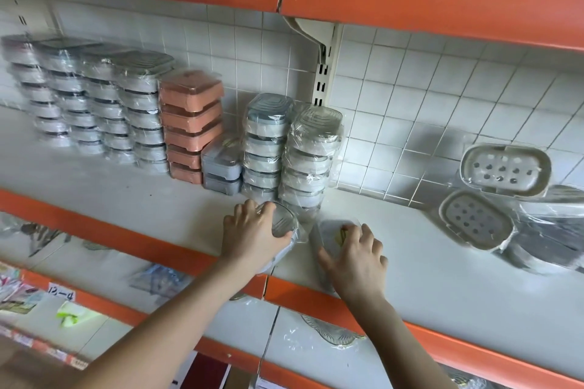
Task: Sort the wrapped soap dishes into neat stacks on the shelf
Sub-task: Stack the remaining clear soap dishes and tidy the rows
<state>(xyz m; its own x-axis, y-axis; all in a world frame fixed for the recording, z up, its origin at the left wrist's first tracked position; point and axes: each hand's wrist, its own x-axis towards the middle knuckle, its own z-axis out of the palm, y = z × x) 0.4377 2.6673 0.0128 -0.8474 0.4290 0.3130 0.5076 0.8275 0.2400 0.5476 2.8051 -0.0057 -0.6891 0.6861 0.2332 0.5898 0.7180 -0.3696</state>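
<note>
My left hand (252, 234) grips a clear-wrapped grey soap dish (284, 224) lying on the white shelf (126, 186), just in front of two wrapped stacks. My right hand (355, 257) rests on a flat wrapped white soap dish (331, 230) with a yellow-green mark, fingers curled over it. Behind stand a blue-topped stack (267, 148) and a white stack (311, 161). Two beige perforated soap dishes (505, 170) (477, 219) lean tilted at the right.
Several rows of grey-white wrapped dishes (91, 98) fill the left, then an orange stack (191, 123) and a short grey stack (221, 169). Loose wrapped dark dishes (550, 230) lie at far right. Orange shelf edges (395, 0) run above and below; a tiled wall lies behind.
</note>
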